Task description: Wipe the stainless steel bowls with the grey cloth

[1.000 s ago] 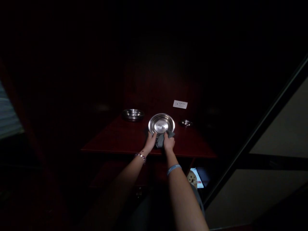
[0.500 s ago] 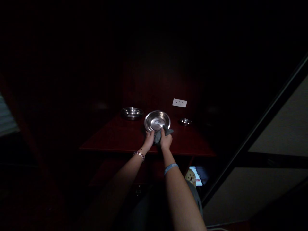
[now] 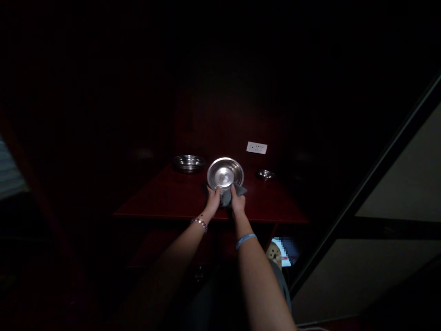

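Observation:
A shiny steel bowl (image 3: 225,174) is held tilted over the dark red desk, its inside facing me. My left hand (image 3: 212,201) grips its near left rim, thumb on the inside edge and the fingers hidden beneath. At the near right rim my right hand (image 3: 238,201) is closed on a grey cloth (image 3: 226,197), with the thumb pressing toward the bowl's edge. Part of the cloth sticks out to the right of that thumb, and some hangs between the two hands.
Stacked steel bowls (image 3: 189,164) stand on the desk (image 3: 151,204) at the back left. A small steel bowl (image 3: 265,174) sits to the right, below a white socket panel (image 3: 257,147) on the back wall. A dark-framed panel (image 3: 396,188) slants along the right side.
The bowl has tipped slightly more upright toward me, so its bottom shows rounder. Both hands keep their hold, and the right hand with the cloth has shifted only a little.

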`<state>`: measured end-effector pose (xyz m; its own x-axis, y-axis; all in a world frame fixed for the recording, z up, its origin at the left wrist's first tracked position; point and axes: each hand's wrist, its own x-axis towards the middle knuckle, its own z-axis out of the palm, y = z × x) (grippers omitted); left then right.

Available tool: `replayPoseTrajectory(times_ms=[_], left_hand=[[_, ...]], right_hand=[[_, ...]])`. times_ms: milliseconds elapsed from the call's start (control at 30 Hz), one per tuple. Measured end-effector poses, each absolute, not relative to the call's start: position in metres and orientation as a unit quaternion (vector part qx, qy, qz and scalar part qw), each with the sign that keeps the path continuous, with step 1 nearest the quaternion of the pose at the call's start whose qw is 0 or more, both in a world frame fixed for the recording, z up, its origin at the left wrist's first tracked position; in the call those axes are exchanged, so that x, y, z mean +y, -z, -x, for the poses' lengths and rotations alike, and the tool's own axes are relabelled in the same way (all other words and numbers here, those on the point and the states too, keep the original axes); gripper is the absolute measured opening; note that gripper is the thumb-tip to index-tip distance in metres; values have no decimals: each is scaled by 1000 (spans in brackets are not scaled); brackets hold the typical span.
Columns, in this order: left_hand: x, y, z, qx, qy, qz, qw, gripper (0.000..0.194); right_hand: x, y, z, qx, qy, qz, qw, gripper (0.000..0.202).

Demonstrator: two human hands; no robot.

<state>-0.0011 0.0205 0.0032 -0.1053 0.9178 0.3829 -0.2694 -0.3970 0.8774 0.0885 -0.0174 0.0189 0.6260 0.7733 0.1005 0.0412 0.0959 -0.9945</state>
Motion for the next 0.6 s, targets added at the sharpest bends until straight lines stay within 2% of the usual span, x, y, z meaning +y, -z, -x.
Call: replayPoseTrajectory(times_ms=[200, 600], left_hand=[[16, -8, 4, 341, -675, -476, 449, 61], [5, -17, 5, 334, -672, -488, 447, 58]], right_hand=[[-14, -19, -92, -303, -268, 552, 729, 56], [-22, -26, -92, -294, -219, 575, 732, 58]])
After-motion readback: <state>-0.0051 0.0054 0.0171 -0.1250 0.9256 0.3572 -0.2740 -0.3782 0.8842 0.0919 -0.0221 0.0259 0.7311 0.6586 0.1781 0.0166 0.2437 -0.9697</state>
